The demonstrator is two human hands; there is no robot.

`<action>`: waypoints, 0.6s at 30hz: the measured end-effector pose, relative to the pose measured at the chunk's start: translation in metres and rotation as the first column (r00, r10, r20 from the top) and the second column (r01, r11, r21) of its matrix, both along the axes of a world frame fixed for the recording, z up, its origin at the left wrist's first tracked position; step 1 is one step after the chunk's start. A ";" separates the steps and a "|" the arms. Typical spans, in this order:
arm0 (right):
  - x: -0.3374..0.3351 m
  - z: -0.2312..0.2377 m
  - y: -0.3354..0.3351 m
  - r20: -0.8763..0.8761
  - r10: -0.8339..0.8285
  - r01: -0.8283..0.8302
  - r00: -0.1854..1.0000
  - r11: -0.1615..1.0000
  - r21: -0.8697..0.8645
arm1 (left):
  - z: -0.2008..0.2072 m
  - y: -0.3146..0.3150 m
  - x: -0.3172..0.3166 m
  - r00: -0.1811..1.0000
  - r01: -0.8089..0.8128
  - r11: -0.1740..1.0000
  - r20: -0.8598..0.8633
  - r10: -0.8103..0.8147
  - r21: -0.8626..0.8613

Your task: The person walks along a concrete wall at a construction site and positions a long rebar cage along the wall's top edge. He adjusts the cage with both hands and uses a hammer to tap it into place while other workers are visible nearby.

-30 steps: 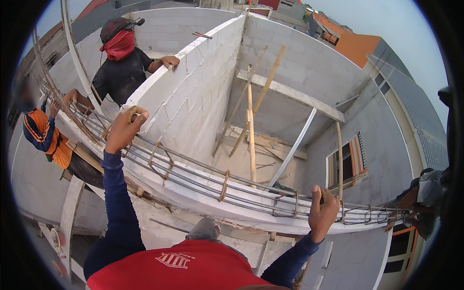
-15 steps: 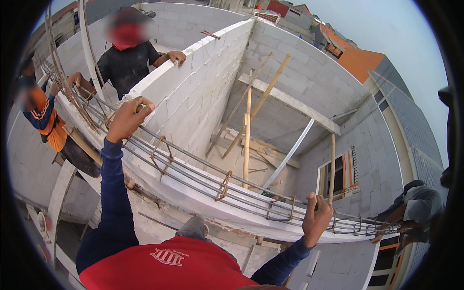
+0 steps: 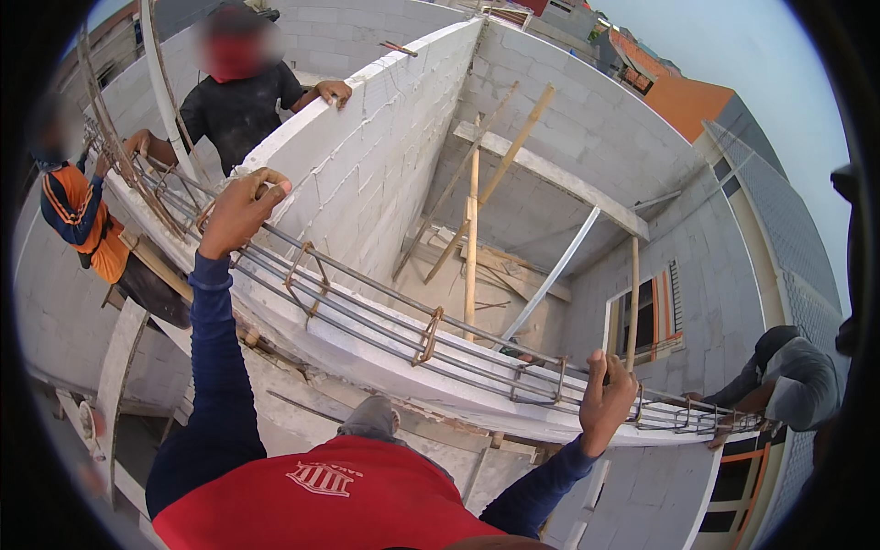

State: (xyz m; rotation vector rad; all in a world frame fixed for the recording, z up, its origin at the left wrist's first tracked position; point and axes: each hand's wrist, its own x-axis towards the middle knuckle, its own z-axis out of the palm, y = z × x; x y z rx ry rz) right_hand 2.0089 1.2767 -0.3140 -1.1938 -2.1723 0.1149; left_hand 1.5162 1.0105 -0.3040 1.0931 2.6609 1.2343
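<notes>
A long rebar cage (image 3: 426, 337), steel bars tied with square stirrups, lies along the top of a white block wall (image 3: 367, 367) in front of me. My left hand (image 3: 240, 213) is at its left part, fingers curled around the upper bar, the fingertips showing above it. Farther right, my right hand (image 3: 607, 401) is closed at the same cage, the thumb and fingers bent upward; the hand hides the bars behind it. At the cage's left end are the hands of a person in a black shirt (image 3: 234, 124). A crouching person (image 3: 802, 390) reaches to the right end.
Another person in an orange and navy shirt (image 3: 87, 220) stands far left. A cross wall (image 3: 394, 119) runs away from the cage. Down in the room beyond stand wooden props (image 3: 472, 229), under a concrete beam (image 3: 559, 183). Planks (image 3: 124, 367) lean at lower left.
The view has shifted slightly, so the cage and walls sit a little differently. Both my hands stay at the cage. The person at the right end bends lower.
</notes>
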 end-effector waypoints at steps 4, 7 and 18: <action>-0.001 0.002 -0.002 -0.023 0.003 -0.004 1.000 1.000 -0.024 | 0.006 0.000 0.004 1.000 0.013 0.999 -0.025 -0.014 -0.034; -0.002 0.001 -0.002 -0.008 -0.013 0.013 1.000 1.000 0.021 | 0.012 -0.002 0.010 0.998 0.020 0.992 -0.065 -0.028 -0.123; 0.000 -0.003 -0.001 -0.007 0.004 -0.004 1.000 0.999 0.052 | 0.017 -0.002 0.017 0.991 0.069 0.983 -0.105 -0.088 -0.170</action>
